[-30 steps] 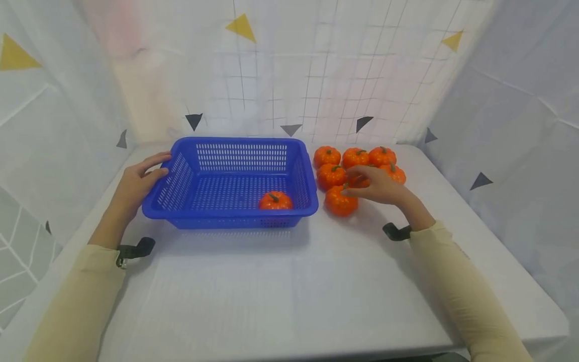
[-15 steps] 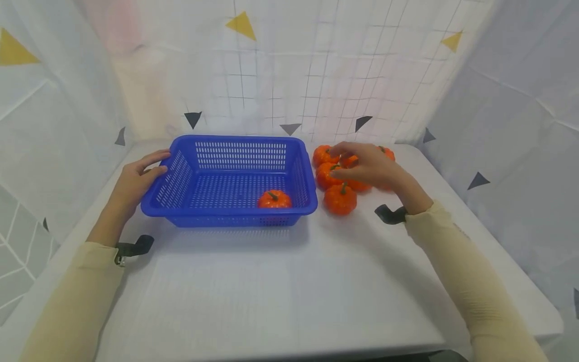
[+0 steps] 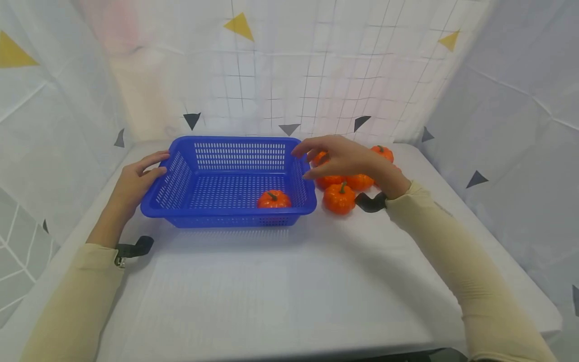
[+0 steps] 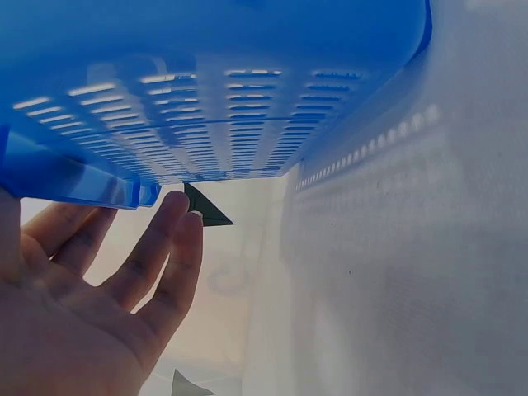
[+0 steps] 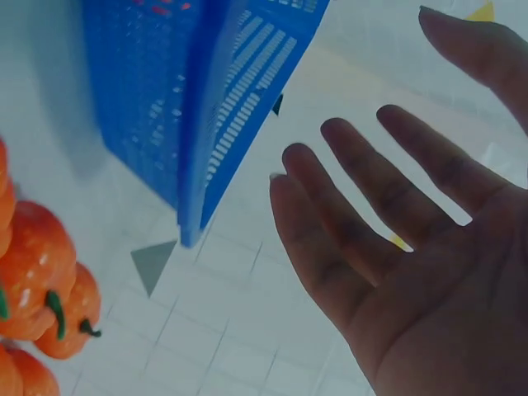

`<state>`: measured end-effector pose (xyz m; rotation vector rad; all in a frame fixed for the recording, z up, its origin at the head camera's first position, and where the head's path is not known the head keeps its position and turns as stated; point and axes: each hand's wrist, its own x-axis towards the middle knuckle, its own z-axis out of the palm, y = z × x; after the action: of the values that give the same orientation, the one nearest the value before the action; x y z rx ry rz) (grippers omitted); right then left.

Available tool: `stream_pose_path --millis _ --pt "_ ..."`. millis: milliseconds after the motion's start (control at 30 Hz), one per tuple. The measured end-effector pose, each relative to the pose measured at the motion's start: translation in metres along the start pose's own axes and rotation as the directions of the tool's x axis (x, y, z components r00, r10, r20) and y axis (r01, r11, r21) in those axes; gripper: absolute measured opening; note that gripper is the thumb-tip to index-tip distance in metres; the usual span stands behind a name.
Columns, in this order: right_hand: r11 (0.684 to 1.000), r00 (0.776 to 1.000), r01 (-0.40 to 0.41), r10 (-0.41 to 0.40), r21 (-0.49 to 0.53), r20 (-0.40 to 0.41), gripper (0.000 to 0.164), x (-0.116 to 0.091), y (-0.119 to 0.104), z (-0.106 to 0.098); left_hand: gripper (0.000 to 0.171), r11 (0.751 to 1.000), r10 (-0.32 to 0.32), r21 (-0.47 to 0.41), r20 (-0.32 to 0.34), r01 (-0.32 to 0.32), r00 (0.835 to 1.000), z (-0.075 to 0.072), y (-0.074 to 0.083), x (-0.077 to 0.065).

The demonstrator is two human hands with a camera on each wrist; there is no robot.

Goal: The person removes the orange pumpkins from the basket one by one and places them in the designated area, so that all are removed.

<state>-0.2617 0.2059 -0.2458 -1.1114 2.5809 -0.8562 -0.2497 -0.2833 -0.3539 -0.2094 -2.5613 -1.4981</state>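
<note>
A blue plastic basket [image 3: 230, 212] with slotted walls stands on the table. Inside it, near the front right corner, lies one small orange pumpkin [image 3: 274, 199]. My left hand [image 3: 135, 183] rests at the basket's left rim, its fingers fairly straight; in the left wrist view the fingertips [image 4: 175, 203] are right by the rim. Over the right rim hovers my right hand [image 3: 341, 156], fingers spread, palm bare in the right wrist view. Just right of the basket, several more pumpkins [image 3: 339, 198] with green stems sit close together, some partly hidden behind the right hand.
White cloth covers the table [image 3: 271, 291]. Patterned white sheets [image 3: 271, 75] hang behind it and on both sides. Each wrist wears a dark camera mount, one on the left [image 3: 137, 246] and one on the right [image 3: 373, 202].
My right hand has moved left from above the pumpkin group to the basket's right rim, rising slightly. The left hand and the basket have stayed in place.
</note>
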Motion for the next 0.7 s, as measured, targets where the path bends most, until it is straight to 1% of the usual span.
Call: stream_pose_path --millis 133,267,367,500,700 --pt "1.000 0.997 0.025 -0.025 0.006 0.070 0.052 0.013 -0.007 -0.001 0.053 1.000 0.000 0.002 -0.004 0.000 1.000 0.000 0.000 0.000" --pt "0.998 0.985 0.038 -0.045 0.043 0.166 0.056 0.025 -0.012 0.000 0.053 1.000 0.001 -0.004 -0.005 -0.001 1.000 0.000 0.000 0.000" --pt "0.996 0.966 0.034 -0.052 0.077 0.251 0.060 0.034 -0.011 0.005 0.053 1.000 0.000 -0.015 -0.001 0.000 1.000 0.001 0.000 0.000" --pt "0.996 0.939 0.018 -0.048 0.090 0.342 0.062 0.044 -0.008 0.013 0.053 1.000 -0.003 -0.014 0.002 0.003 1.000 0.002 0.002 0.000" --pt "0.998 0.911 -0.002 -0.027 0.070 0.411 0.062 0.056 -0.006 0.022 0.053 1.000 0.008 0.003 -0.004 -0.008 1.000 0.001 0.004 -0.002"
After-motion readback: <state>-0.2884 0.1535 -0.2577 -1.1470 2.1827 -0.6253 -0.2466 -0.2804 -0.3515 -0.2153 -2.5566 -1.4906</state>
